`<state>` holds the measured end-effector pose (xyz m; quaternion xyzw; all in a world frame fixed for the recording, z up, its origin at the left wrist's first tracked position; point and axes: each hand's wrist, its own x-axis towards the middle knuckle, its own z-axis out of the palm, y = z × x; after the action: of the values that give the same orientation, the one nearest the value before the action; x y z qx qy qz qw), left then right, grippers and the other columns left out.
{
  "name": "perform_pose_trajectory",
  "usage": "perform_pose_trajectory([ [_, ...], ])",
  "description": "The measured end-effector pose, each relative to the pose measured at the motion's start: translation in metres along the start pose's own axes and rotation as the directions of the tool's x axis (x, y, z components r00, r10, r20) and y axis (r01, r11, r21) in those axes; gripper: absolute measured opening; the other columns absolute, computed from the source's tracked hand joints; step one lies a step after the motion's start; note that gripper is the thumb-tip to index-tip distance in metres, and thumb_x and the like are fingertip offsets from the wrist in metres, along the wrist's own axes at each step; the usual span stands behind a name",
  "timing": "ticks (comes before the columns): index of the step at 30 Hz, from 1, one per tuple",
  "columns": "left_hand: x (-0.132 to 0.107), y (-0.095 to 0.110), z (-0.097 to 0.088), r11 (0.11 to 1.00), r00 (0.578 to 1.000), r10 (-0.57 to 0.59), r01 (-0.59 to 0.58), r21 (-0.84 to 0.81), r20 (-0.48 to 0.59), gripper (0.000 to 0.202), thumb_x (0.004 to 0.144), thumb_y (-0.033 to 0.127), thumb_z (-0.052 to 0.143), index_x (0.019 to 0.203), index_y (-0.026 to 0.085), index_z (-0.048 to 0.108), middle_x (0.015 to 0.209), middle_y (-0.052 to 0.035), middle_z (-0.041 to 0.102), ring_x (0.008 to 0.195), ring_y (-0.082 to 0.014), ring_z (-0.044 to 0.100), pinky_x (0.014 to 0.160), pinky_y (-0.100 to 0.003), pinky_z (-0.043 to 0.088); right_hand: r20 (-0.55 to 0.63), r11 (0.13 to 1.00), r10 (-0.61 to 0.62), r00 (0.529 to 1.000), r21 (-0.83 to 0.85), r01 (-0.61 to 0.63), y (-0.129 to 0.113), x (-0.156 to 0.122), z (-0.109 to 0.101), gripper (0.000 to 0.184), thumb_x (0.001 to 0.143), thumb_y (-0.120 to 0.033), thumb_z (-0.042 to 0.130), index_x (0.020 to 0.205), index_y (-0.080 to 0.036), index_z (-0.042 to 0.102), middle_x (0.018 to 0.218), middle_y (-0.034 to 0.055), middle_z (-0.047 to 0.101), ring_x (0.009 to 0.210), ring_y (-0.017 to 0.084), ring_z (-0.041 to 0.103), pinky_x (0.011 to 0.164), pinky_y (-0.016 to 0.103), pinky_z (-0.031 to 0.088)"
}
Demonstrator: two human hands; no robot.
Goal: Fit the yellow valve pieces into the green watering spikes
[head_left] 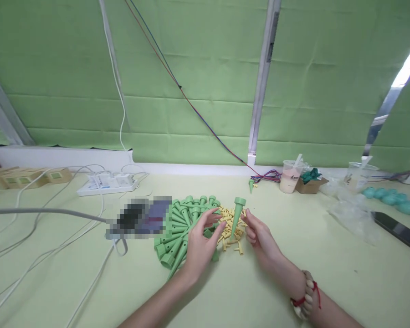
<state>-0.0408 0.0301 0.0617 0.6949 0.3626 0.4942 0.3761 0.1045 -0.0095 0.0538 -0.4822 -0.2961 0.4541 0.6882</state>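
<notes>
Between my two hands a green plastic spike [238, 214] with a wide ribbed cap is held nearly upright, its tip pointing down over the heap. My right hand [259, 234] is closed, its fingertips at the spike's right side; a small yellow bit shows there, partly hidden. My left hand [205, 234] has thumb and fingers apart and holds nothing visible. It hovers at the right edge of a pile of similar green spikes [177, 248], covering some of them. Under the held spike lies a heap of small yellow T-shaped fittings [227, 218].
A partly pixelated object [141, 218] with a cable is left of the pile. Behind stand a power strip [109, 183], a drink cup [289, 176] and a small cardboard box [310, 183]. A phone [399, 230] and plastic bag [351, 212] lie right. Loose cables [37, 255] cross the left.
</notes>
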Motion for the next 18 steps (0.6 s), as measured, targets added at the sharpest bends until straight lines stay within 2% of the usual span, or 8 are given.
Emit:
perform_pose_trajectory([
  [4, -0.0016, 0.0018, 0.0004, 0.995, 0.999, -0.038, 0.041, -0.089, 0.034, 0.051, 0.075, 0.039, 0.06, 0.122, 0.021, 0.05, 0.109, -0.0092, 0.063, 0.102, -0.0231, 0.059, 0.086, -0.036, 0.047, 0.076, 0.994, -0.045, 0.996, -0.096, 0.052, 0.0008, 0.0006, 0.0011, 0.038, 0.065, -0.052, 0.068, 0.076, -0.016, 0.064, 0.054, -0.0042, 0.05, 0.038, 0.003, 0.023, 0.039, 0.022, 0.018],
  [7, -0.0045, 0.0025, 0.0004, 0.987, 1.0, 0.016, -0.014, -0.158, 0.011, 0.068, 0.076, 0.035, 0.06, 0.136, 0.027, 0.03, 0.123, -0.0096, 0.054, 0.11, -0.0216, 0.054, 0.09, -0.035, 0.045, 0.176, 0.983, -0.063, 0.982, -0.161, 0.092, 0.0021, -0.0005, 0.0035, 0.039, 0.067, -0.053, 0.066, 0.08, -0.015, 0.066, 0.059, -0.0024, 0.056, 0.036, 0.002, 0.024, 0.039, 0.023, 0.019],
  [9, -0.0064, 0.0023, 0.0006, 0.979, 0.999, 0.051, -0.053, -0.196, -0.012, 0.073, 0.077, 0.034, 0.06, 0.139, 0.03, 0.021, 0.131, -0.0094, 0.048, 0.115, -0.0208, 0.051, 0.091, -0.034, 0.045, 0.218, 0.981, -0.051, 0.975, -0.174, 0.09, 0.0024, -0.0008, 0.0041, 0.039, 0.069, -0.052, 0.065, 0.08, -0.015, 0.066, 0.061, -0.0016, 0.058, 0.035, 0.002, 0.026, 0.039, 0.022, 0.02],
  [12, -0.0073, 0.0011, 0.0012, 0.978, 0.999, 0.043, -0.039, -0.205, 0.013, 0.072, 0.077, 0.035, 0.06, 0.138, 0.03, 0.024, 0.135, -0.0097, 0.042, 0.117, -0.0222, 0.049, 0.089, -0.033, 0.047, 0.235, 0.988, -0.027, 0.972, -0.143, 0.062, 0.0021, 0.0005, 0.0041, 0.037, 0.07, -0.051, 0.065, 0.077, -0.015, 0.066, 0.061, -0.002, 0.058, 0.035, 0.001, 0.027, 0.038, 0.021, 0.02],
  [15, -0.0059, -0.0008, 0.0014, 0.989, 0.996, 0.032, -0.021, -0.144, 0.079, 0.068, 0.073, 0.037, 0.063, 0.134, 0.028, 0.035, 0.132, -0.0094, 0.046, 0.113, -0.0231, 0.052, 0.087, -0.032, 0.049, 0.23, 0.999, 0.004, 0.973, -0.046, 0.007, 0.0014, 0.0023, 0.0053, 0.036, 0.067, -0.05, 0.067, 0.078, -0.016, 0.065, 0.064, -0.0029, 0.058, 0.036, 0.0, 0.028, 0.037, 0.019, 0.022],
  [18, -0.0035, -0.0048, 0.0003, 0.997, 0.994, 0.026, -0.019, -0.069, 0.105, 0.062, 0.074, 0.04, 0.061, 0.131, 0.023, 0.042, 0.105, -0.008, 0.061, 0.096, -0.022, 0.06, 0.07, -0.028, 0.053, 0.258, 1.0, 0.0, 0.966, -0.008, 0.002, 0.0011, 0.0031, 0.0079, 0.039, 0.065, -0.05, 0.069, 0.083, -0.015, 0.065, 0.067, -0.002, 0.06, 0.036, 0.0, 0.031, 0.037, 0.017, 0.025],
])
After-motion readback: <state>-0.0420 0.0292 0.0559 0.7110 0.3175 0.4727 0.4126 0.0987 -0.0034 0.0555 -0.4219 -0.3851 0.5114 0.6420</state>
